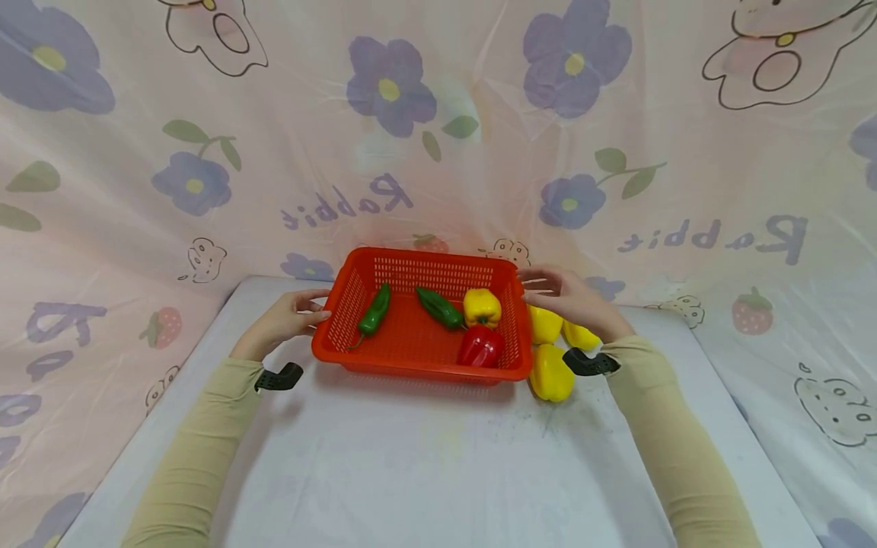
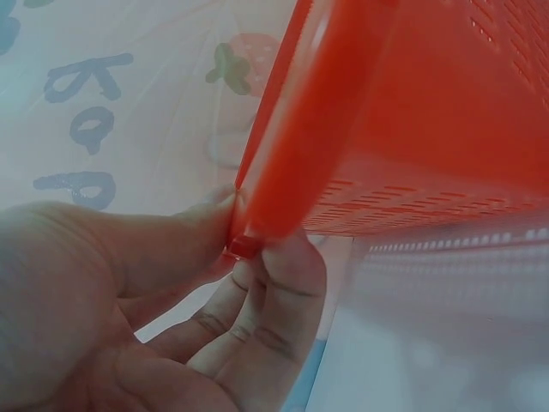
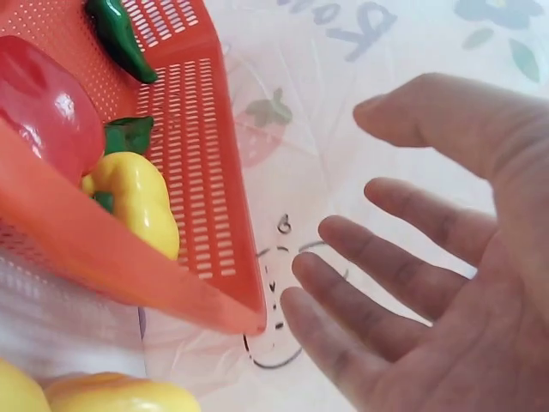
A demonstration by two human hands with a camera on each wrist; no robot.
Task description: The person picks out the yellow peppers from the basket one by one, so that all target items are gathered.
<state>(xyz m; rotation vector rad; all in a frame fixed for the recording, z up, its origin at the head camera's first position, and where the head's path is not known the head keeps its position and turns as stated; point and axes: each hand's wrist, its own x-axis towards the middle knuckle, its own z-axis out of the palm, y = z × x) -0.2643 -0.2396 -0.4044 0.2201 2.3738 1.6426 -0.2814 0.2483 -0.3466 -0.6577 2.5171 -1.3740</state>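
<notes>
A red plastic basket point(image 1: 404, 335) with slotted walls stands before me. Two long green peppers, one on the left point(image 1: 374, 312) and one near the middle point(image 1: 438, 308), lie inside it. Toward its right end are a yellow bell pepper point(image 1: 483, 306) and a red bell pepper point(image 1: 481, 347). My left hand point(image 1: 288, 318) pinches the basket's left rim point(image 2: 296, 163) between thumb and fingers. At the other end my right hand point(image 3: 429, 266) is spread open beside the right rim, with a gap between its fingers and the basket in the right wrist view.
Several yellow bell peppers point(image 1: 552, 373) lie on the white table point(image 1: 425, 464) just right of the basket, below my right hand. A curtain point(image 1: 466, 198) printed with flowers and rabbits hangs behind the table and along its sides.
</notes>
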